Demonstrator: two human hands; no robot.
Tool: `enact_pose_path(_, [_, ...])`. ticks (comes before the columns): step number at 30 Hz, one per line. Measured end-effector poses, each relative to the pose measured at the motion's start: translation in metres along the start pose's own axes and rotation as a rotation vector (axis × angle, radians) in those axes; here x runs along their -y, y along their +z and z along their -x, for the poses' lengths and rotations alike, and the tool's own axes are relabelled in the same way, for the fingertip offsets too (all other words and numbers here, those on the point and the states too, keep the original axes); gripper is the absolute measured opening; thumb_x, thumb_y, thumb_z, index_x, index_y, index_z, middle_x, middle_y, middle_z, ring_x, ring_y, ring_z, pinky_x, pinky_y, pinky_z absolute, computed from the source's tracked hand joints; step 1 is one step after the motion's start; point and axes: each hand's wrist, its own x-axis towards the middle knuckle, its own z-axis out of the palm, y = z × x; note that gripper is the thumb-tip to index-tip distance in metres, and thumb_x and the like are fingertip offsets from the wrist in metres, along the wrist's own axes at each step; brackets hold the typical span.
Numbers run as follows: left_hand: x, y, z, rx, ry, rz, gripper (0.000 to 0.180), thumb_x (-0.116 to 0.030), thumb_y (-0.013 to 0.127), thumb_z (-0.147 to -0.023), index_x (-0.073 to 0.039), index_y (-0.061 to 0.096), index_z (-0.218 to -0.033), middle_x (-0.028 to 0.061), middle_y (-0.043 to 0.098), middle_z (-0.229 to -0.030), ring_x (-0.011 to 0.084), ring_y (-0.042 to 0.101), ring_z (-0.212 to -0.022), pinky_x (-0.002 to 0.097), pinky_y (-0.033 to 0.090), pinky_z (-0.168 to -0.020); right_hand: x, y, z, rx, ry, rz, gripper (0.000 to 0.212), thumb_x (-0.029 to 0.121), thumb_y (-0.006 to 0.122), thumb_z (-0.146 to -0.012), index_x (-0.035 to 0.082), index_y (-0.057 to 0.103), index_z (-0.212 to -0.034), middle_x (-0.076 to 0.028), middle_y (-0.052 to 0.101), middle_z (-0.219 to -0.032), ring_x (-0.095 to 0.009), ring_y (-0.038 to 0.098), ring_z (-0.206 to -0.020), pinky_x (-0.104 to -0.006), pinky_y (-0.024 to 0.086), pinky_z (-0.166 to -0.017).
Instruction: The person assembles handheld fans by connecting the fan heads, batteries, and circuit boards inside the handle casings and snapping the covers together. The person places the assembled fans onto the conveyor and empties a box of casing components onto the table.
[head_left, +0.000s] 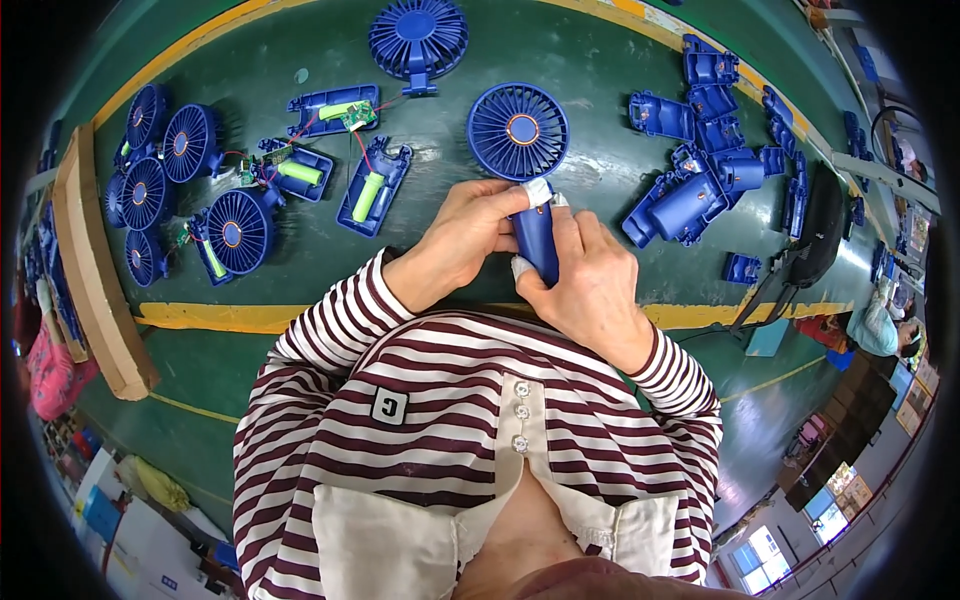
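One handheld fan [519,130] was held over the green table [602,100] between both hands, its long axis running from the round head, farthest from the person, to the blue handle [537,243], slanted slightly rightward toward the body. The left hand [462,234] pinched the neck from the left; the right hand [597,272], nearer the handle's end, gripped between thumb and fingers. Outward lay blue shells [685,207], right, and green cells [368,197], left.
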Motion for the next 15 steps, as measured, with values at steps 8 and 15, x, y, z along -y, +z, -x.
enact_pose_path(8, [0.001,0.003,0.002,-0.052,0.039,-0.014,0.022,-0.012,0.055,-0.085,0.004,0.056,-0.101,0.0087,0.061,-0.094,0.0167,0.061,-0.081,0.0304,0.051,-0.072,0.001,0.000,0.003,-0.039,-0.010,-0.001,0.051,0.022,0.072,-0.059,-0.005,0.053,-0.098,-0.012,0.051,-0.075,-0.026,0.056,-0.064,-0.0347,0.047,-0.051])
enact_pose_path(15, [-0.007,0.002,0.003,0.009,0.151,-0.048,0.029,-0.013,0.055,-0.085,0.005,0.054,-0.107,0.0159,0.061,-0.102,0.0217,0.060,-0.094,0.0329,0.046,-0.086,-0.015,0.004,0.007,0.030,0.383,-0.503,0.043,0.025,0.072,-0.068,-0.004,0.054,-0.095,-0.014,0.058,-0.070,-0.023,0.058,-0.057,-0.0308,0.045,-0.049])
